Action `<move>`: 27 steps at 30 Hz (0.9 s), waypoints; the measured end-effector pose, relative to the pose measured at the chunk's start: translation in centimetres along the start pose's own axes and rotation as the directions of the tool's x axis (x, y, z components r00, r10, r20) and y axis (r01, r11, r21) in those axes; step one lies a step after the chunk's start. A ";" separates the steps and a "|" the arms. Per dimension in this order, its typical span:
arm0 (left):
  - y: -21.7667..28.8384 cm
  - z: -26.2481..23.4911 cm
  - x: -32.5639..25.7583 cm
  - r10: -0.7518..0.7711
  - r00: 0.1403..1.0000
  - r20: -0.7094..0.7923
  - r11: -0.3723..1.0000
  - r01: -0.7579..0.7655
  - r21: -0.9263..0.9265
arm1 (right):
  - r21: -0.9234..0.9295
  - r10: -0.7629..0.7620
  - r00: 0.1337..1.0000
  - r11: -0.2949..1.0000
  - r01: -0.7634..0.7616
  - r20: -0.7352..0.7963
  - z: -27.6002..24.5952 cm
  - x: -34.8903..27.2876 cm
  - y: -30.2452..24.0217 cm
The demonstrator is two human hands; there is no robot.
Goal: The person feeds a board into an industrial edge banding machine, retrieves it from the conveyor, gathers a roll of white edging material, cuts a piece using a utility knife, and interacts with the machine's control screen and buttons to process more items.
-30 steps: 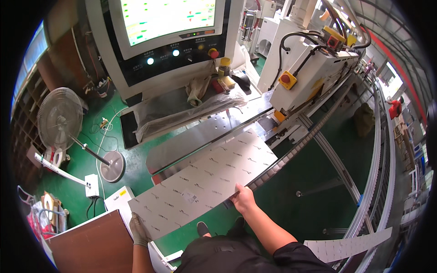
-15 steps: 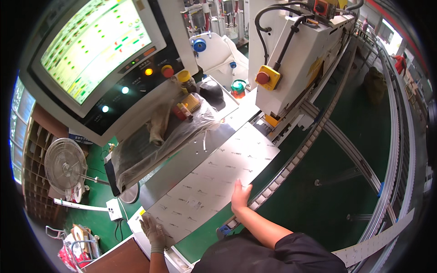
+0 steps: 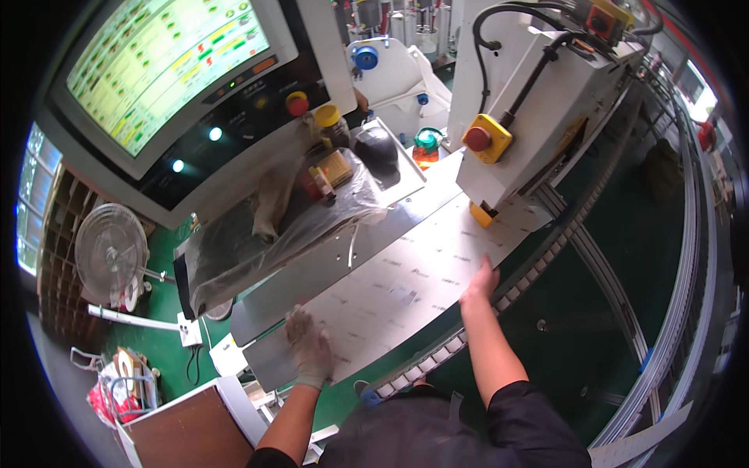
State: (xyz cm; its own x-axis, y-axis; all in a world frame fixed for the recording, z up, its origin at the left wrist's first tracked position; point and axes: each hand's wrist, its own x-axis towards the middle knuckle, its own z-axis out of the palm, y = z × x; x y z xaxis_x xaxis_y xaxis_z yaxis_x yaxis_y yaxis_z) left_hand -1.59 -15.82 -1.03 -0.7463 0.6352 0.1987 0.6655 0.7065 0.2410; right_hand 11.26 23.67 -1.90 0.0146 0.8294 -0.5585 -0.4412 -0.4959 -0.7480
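A long pale panel (image 3: pixel 390 292), covered in film with small printed marks, lies slanting across a grey metal bed (image 3: pixel 269 308). Its far right end runs in under the white machine head (image 3: pixel 515 132). My left hand (image 3: pixel 308 347), in a greyish glove, rests with fingers stretched out at the panel's left end. At the panel's near edge, toward the right, is my bare right hand (image 3: pixel 480 285), fingers pointing up along the edge. It is slightly blurred, and some of its fingers are hidden.
A control console (image 3: pixel 257 109) with a lit screen stands at upper left. Below it, a plastic-covered shelf (image 3: pixel 296 203) carries a yellow-lidded jar (image 3: pixel 331 125). A red stop button (image 3: pixel 477 139) sits on the machine head. A curved roller rail (image 3: pixel 499 304) runs along the right; a fan (image 3: pixel 111 253) stands left.
The panel has slid to the right and farther under the machine head. Both hands have moved right with it, and more bare metal bed shows at the left.
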 end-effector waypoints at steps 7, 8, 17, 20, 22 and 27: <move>2.2 -0.2 4.3 0.065 0.997 0.034 0.993 -0.061 -0.106 | -0.101 0.124 0.986 0.988 -0.113 0.114 -2.3 -8.4 6.1; 2.1 0.2 4.3 0.018 1.000 0.002 0.993 -0.018 -0.120 | -0.163 0.096 0.983 0.984 -0.070 0.155 -3.3 -11.3 8.0; 4.3 -0.8 5.3 -0.068 0.992 0.110 0.997 0.062 0.053 | -0.001 0.018 0.995 1.000 -0.018 0.102 -3.0 -8.6 7.1; 4.3 -0.9 5.5 -0.077 0.992 0.104 0.996 0.073 0.046 | 0.017 0.056 0.988 0.998 -0.059 0.146 -1.9 -6.5 4.8; 4.7 -1.1 5.7 -0.067 0.994 0.092 0.997 0.064 0.037 | 0.052 0.060 0.984 0.996 -0.069 0.166 -2.2 -3.6 3.8; 5.5 -0.9 5.9 -0.056 0.998 0.035 0.997 0.054 0.055 | 0.110 0.081 0.981 0.989 -0.102 0.177 -1.9 0.8 2.2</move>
State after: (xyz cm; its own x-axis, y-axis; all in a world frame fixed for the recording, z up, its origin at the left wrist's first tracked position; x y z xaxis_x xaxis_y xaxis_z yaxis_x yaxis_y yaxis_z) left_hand -2.34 -8.53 2.32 -0.7814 0.6054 0.1516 0.6241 0.7557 0.1988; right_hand 12.04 22.74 -4.66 -0.1803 0.8187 -0.5452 -0.5365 -0.5464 -0.6431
